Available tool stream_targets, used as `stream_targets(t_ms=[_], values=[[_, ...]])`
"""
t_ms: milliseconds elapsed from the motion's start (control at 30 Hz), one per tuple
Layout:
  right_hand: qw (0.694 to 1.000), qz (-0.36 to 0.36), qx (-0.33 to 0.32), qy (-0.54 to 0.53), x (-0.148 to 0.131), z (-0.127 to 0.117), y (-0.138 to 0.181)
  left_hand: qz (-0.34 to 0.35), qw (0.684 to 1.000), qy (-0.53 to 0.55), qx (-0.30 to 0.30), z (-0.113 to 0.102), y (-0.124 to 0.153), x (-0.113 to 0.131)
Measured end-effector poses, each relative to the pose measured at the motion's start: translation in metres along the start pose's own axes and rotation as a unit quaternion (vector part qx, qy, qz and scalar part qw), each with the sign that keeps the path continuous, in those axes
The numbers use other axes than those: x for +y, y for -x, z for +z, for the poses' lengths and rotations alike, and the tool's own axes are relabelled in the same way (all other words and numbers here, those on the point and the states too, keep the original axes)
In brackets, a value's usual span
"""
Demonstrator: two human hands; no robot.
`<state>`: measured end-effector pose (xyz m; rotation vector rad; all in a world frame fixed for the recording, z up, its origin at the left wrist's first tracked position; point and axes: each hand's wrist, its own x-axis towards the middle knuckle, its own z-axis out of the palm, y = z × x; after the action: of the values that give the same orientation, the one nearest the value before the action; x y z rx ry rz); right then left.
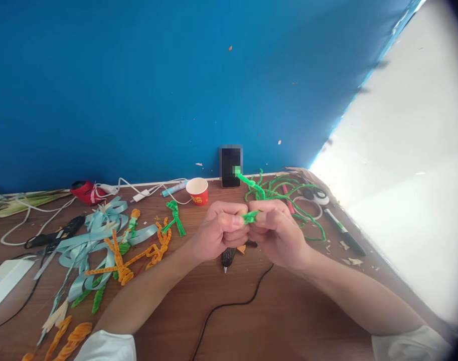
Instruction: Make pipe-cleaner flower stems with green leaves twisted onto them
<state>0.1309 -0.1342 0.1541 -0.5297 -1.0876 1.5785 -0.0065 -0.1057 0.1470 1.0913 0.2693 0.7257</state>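
My left hand point(219, 231) and my right hand point(278, 234) meet above the wooden table point(229, 321), fingers curled together. Both pinch a twisted bright green pipe cleaner point(250, 216) between their fingertips. Its end rises up and away past my right hand into a loose tangle of green pipe cleaners point(285, 196). Just below my hands lies a black glue pen point(227, 258) with a metal tip, its black cord point(229, 303) trailing toward me across the wood. A small orange scrap point(241, 248) lies beside it.
To the left lie pale blue ribbons point(93, 245), orange twisted pipe-cleaner shapes point(118, 260) and a green knotted piece point(175, 218). A red paper cup point(197, 191) and an upright phone point(231, 165) stand against the blue wall point(138, 90). A dark-green marker point(344, 231) lies right.
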Motion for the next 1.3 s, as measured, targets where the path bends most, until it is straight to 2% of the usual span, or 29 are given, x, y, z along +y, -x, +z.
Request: stream_targets(t_ms=[167,267,333,400,467,600,667,800,867,933,1000,1067,1100,1133,1167,1233,1267,1300], values=[[1.0,-0.006,-0.002,0.011,0.002,-0.004,0.002,-0.014,0.999,-0.025,0.015,0.001,0.0,0.002],[0.995,-0.04,-0.035,0.088,-0.001,-0.01,0.0,0.0,0.996,-0.087,0.002,-0.002,-0.001,0.008],[0.982,-0.064,-0.064,0.164,-0.006,-0.015,-0.004,0.022,0.984,-0.178,0.0,-0.007,-0.003,0.017],[0.97,-0.056,-0.072,0.226,-0.013,-0.02,-0.01,0.043,0.956,-0.288,0.005,-0.014,-0.004,0.028],[0.954,-0.044,-0.061,0.291,-0.019,-0.025,-0.017,0.06,0.913,-0.403,0.026,-0.02,-0.005,0.04],[0.912,-0.086,0.008,0.401,-0.025,-0.037,-0.029,0.046,0.824,-0.556,0.095,-0.029,-0.005,0.053],[0.912,-0.085,0.033,0.4,-0.025,-0.042,-0.035,0.05,0.811,-0.567,0.133,-0.033,-0.006,0.053],[0.923,-0.078,0.05,0.372,-0.023,-0.05,-0.041,0.093,0.808,-0.55,0.189,-0.044,-0.012,0.046],[0.923,-0.081,0.047,0.373,-0.023,-0.054,-0.042,0.086,0.787,-0.571,0.216,-0.051,-0.016,0.042],[0.915,-0.091,0.056,0.388,-0.024,-0.057,-0.043,0.079,0.743,-0.615,0.253,-0.055,-0.018,0.039],[0.903,-0.109,0.08,0.408,-0.026,-0.059,-0.044,0.116,0.667,-0.663,0.319,-0.053,-0.017,0.039],[0.895,-0.13,0.111,0.413,-0.029,-0.062,-0.044,0.184,0.588,-0.681,0.396,-0.044,-0.016,0.04],[0.893,-0.141,0.127,0.409,-0.03,-0.063,-0.045,0.203,0.583,-0.673,0.407,-0.038,-0.017,0.041],[0.892,-0.15,0.143,0.401,-0.03,-0.064,-0.045,0.206,0.61,-0.658,0.39,-0.031,-0.018,0.042],[0.892,-0.158,0.16,0.392,-0.03,-0.064,-0.046,0.195,0.662,-0.631,0.355,-0.025,-0.02,0.043],[0.891,-0.172,0.187,0.377,-0.028,-0.064,-0.047,0.13,0.788,-0.552,0.24,-0.015,-0.029,0.043],[0.89,-0.179,0.195,0.372,-0.026,-0.064,-0.048,0.1,0.826,-0.518,0.199,-0.012,-0.034,0.042],[0.889,-0.183,0.198,0.369,-0.024,-0.063,-0.048,0.094,0.84,-0.497,0.196,-0.01,-0.04,0.04]])
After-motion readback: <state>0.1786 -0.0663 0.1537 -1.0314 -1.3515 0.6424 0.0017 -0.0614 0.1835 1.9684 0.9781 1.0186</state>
